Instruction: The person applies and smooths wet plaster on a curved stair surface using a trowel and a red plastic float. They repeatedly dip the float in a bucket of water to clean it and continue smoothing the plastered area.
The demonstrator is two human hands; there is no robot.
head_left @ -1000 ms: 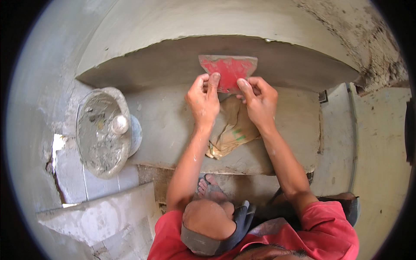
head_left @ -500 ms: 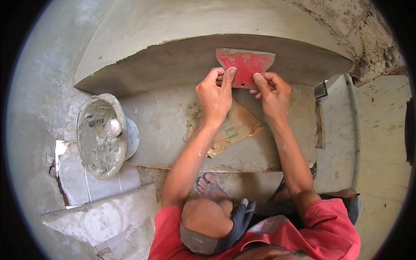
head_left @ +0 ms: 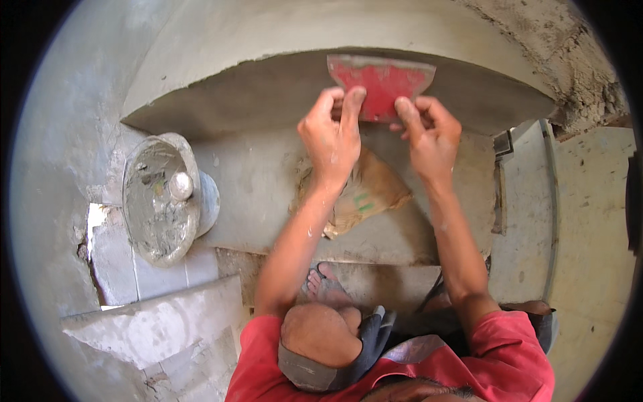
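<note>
Both hands pinched the red plastic scraper: left hand and right hand fingers closed on its lower edge, blade pressed flat against the wet cement step face, likely for even smoothing pressure. Mortar pan sat left.

A mortar-caked pan sat at left, a small white ball in it; a brown sack lay on the step.

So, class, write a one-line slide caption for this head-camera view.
Both hands, left hand and right hand, press a red scraper against a grey cement step edge, mortar pan at left.
</note>
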